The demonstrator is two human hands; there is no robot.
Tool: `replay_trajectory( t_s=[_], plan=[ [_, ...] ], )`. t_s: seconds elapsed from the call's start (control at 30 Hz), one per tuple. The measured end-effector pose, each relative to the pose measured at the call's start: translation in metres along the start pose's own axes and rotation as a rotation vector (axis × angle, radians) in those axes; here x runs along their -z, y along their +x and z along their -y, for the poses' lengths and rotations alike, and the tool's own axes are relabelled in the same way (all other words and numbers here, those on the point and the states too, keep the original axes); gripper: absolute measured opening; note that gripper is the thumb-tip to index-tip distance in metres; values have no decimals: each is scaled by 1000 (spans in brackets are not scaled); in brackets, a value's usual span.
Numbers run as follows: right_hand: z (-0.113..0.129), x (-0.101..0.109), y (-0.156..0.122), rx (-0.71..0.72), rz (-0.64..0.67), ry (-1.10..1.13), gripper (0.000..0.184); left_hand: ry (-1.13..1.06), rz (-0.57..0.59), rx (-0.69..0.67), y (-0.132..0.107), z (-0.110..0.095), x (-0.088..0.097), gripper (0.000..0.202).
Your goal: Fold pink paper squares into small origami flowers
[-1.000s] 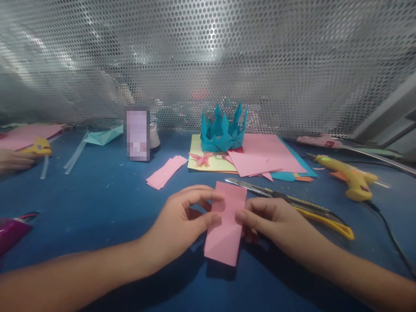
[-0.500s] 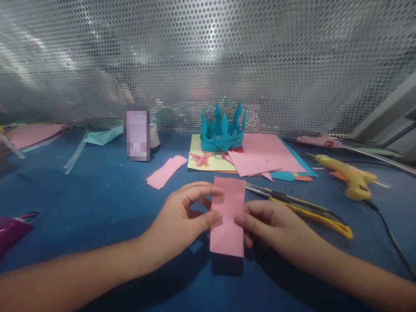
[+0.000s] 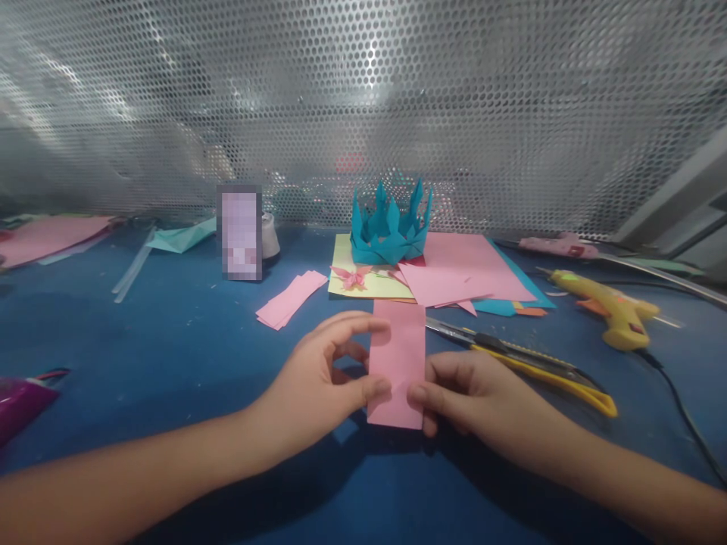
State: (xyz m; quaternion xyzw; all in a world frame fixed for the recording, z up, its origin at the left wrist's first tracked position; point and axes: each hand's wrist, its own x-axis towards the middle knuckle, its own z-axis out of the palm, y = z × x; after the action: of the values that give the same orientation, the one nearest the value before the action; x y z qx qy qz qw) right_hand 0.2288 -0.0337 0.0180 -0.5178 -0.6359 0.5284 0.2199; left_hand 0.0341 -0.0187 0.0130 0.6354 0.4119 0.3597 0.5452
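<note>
A pink paper rectangle (image 3: 398, 356) is held upright just above the blue table, between both hands. My left hand (image 3: 326, 375) grips its left edge, thumb on the front face and index finger near the upper part. At the lower right edge, my right hand (image 3: 466, 390) pinches the paper with thumb in front and fingers behind. A yellow-and-black utility knife (image 3: 522, 359) lies just beyond my right hand. Several pink paper strips (image 3: 291, 300) are stacked on the table past my left hand.
A blue folded-paper crown (image 3: 391, 235) and a pink paper flower (image 3: 352, 277) sit on stacked coloured sheets (image 3: 471, 265). A yellow glue gun (image 3: 607, 306) with a cord lies at right. Further left stand a phone (image 3: 239, 231) and a thread spool (image 3: 269, 236). A perforated metal panel (image 3: 363, 91) closes the back.
The paper in my hands has shifted slightly upward and its lower edge sits higher. My thumbs are now nearer that lower edge. The things on the table stay put.
</note>
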Motion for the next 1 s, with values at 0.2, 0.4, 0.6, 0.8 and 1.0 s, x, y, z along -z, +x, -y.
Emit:
replay_trajectory(
  t_s=[0.2,0.4,0.6,0.8,1.0],
  plan=[
    [0,2,0,-13,25,3,38,5,11,28,1,-3,-1,46],
    [1,2,0,-8,29,-25,35,18,16,5,2,-3,0,45],
    [1,2,-1,-21,48,-12,30,27,39,-11,0,-3,2,47],
    [2,1,-1,-52,56,-38,31,34,-9,-22,2,-5,2,46],
    [1,-1,-5,-2,82,-97,37,-21,-10,37,3,-9,2,45]
  ],
)
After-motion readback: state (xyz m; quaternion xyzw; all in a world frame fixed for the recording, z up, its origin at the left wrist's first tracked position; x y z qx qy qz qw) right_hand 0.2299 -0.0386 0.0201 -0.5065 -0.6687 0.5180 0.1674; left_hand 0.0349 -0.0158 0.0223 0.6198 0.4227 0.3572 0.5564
